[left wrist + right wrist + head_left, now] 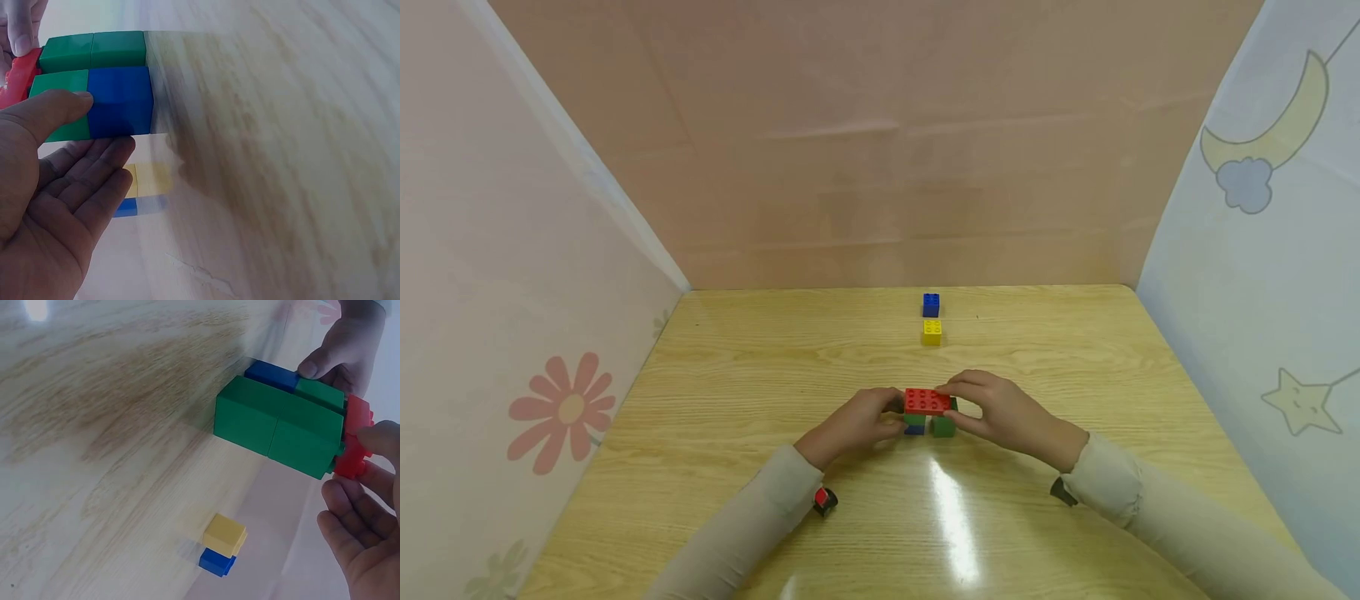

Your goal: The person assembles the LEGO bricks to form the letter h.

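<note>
A red brick with studs on top lies across two short stacks in the middle of the table. The left stack is a green brick on a blue brick. Two green bricks make the right stack, and a few of its studs show beside the red brick in the right wrist view. My left hand grips the left stack, thumb at the seam between green and blue, fingers on the far side. With thumb and fingers, my right hand pinches the red brick at its right end.
Farther back on the table stand a yellow brick and, just behind it, a second blue brick. Cloth walls with printed flower, moon and star enclose the table at the back and sides. Dark wrist devices hang below both sleeves.
</note>
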Demonstrator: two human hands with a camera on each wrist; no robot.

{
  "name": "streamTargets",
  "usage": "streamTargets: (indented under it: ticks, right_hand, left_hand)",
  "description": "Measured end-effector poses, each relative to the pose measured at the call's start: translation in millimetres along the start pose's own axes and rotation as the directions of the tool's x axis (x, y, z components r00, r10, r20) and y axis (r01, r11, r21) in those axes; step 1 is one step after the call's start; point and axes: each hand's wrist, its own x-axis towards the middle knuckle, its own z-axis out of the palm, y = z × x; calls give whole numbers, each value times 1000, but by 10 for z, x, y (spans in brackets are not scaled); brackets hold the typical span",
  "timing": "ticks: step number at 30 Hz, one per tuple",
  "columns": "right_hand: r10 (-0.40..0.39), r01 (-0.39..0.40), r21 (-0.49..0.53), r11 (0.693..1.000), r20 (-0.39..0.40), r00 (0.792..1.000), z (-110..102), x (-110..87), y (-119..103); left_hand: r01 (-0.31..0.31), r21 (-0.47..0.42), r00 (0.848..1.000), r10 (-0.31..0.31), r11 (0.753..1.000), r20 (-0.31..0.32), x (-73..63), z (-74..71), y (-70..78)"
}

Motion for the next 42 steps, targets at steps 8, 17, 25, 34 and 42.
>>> streamTargets:
  ticks: [8, 17, 25, 34, 42]
  right_hand:
    - [-23, 24, -43, 999, 14, 1000, -8, 36, -28]
    - [-38, 38, -55, 998, -2, 999, -17, 55, -49]
    - [-31, 30, -53, 998, -8, 999, -2, 55, -57]
    - [-38, 37, -49, 998, -16, 999, 15, 58, -58]
    - [-32, 31, -33, 999, -19, 999, 20, 49, -45]
  left_hand:
    - [5, -2, 1000, -5, 1000, -1, -14, 7, 2]
    - [-15, 25, 1000, 15, 1000, -6, -18, -1, 14]
    - [-22, 44, 1000, 22, 999, -1, -15, -1, 32]
    - [-19, 23, 1000, 19, 1000, -8, -13, 8, 8]
    - [-20, 33, 1000, 21, 999, -10, -11, 9, -6]
